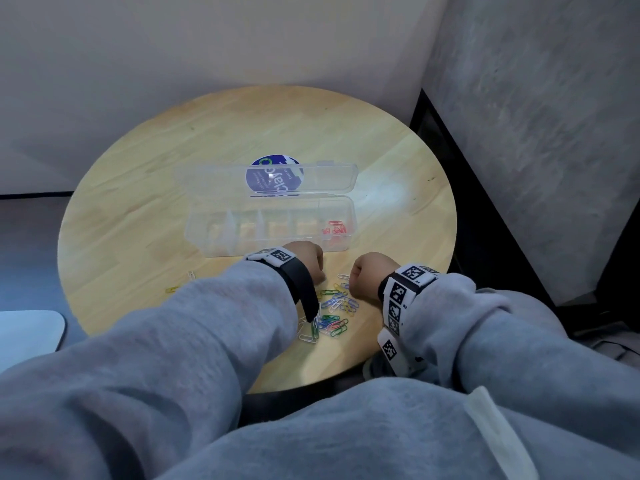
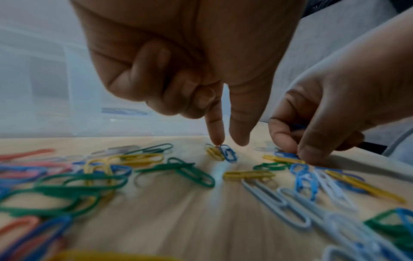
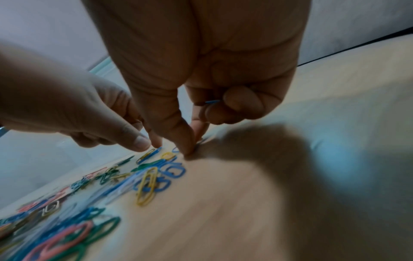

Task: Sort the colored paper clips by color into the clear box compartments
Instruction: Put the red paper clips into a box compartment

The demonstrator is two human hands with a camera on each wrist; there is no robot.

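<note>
A pile of colored paper clips [image 1: 334,313] lies on the round wooden table [image 1: 138,202], in front of the clear box [image 1: 214,237]. The box lid is folded back, and several red clips [image 1: 334,230] lie in its rightmost compartment. My left hand [image 2: 228,143] points down with its index tip touching a yellow clip [image 2: 215,153] beside a blue clip [image 2: 228,153]. Its thumb hovers just apart and its other fingers are curled. My right hand [image 3: 192,150] pinches thumb and index down at the pile's far edge. A blue clip [image 3: 212,101] is tucked in its curled fingers.
Two stray clips, white [image 1: 190,274] and yellow [image 1: 171,289], lie left of my left sleeve. A round blue label [image 1: 273,174] shows through the open lid. A wall stands behind the table and a dark frame [image 1: 450,168] at its right. A pale object [image 1: 27,334] sits lower left.
</note>
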